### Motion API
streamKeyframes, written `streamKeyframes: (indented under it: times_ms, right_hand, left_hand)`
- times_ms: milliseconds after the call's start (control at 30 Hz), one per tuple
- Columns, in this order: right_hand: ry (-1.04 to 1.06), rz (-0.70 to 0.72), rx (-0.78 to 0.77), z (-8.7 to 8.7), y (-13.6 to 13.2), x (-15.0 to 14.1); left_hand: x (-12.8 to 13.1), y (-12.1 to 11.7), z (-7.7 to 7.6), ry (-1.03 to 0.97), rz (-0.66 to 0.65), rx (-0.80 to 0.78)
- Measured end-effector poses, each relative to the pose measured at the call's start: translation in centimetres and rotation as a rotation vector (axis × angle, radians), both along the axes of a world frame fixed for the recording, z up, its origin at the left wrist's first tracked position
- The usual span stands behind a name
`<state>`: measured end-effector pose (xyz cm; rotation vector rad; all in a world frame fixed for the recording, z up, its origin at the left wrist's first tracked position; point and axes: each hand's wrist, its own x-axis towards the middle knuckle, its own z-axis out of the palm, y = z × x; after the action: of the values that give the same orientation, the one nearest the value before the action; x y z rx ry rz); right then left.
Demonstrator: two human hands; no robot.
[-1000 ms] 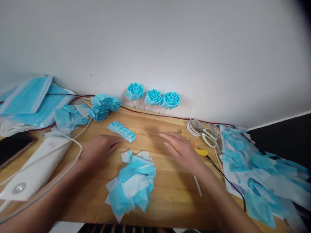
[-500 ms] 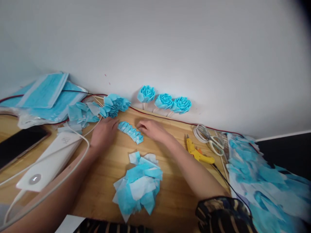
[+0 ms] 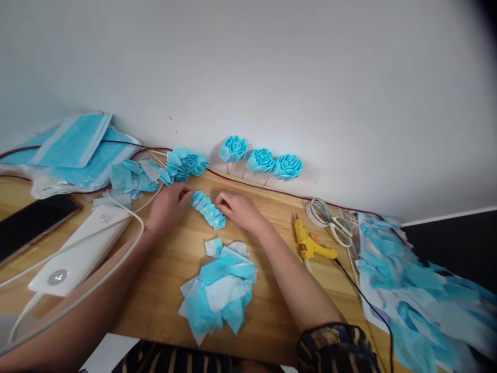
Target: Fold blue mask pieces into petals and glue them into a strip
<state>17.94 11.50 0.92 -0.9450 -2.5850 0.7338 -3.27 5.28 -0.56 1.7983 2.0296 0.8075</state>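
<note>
A short slanting row of folded blue fabric petals (image 3: pixel 208 210) lies on the wooden table between my hands. My left hand (image 3: pixel 169 205) is at its far left end, finger and thumb curled together against the end petal. On the other side, my right hand (image 3: pixel 239 210) has its fingertips pinched at the row's right edge. What exactly sits between the fingertips is too small to make out clearly. Closer to me is a loose heap of cut blue and white fabric pieces (image 3: pixel 219 290).
Blue fabric flowers (image 3: pixel 261 161) lean on the wall; more flowers (image 3: pixel 185 165) lie left. A yellow glue gun (image 3: pixel 308 243), scissors (image 3: pixel 340 230) and scraps (image 3: pixel 411 280) are right. Masks (image 3: pixel 77 145), a phone (image 3: pixel 34 228) and a cabled white power bank (image 3: pixel 79 251) are left.
My right hand has come slightly left to the edge of the petal row, and the row is shifted and a little more bunched. The whole view has moved slightly.
</note>
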Motion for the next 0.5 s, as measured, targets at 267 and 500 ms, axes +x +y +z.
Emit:
streamKeyframes:
  times_ms: [267, 500]
  right_hand:
    - [0.227, -0.079, -0.167, 2.1, -2.1, 1.4]
    - [0.406, -0.163, -0.320, 0.8, -2.7, 1.8]
  left_hand:
    - [0.4, -0.1, 0.2, -0.611, -0.134, -0.046]
    - [1.2, -1.2, 0.8, -1.216, -0.147, -0.198]
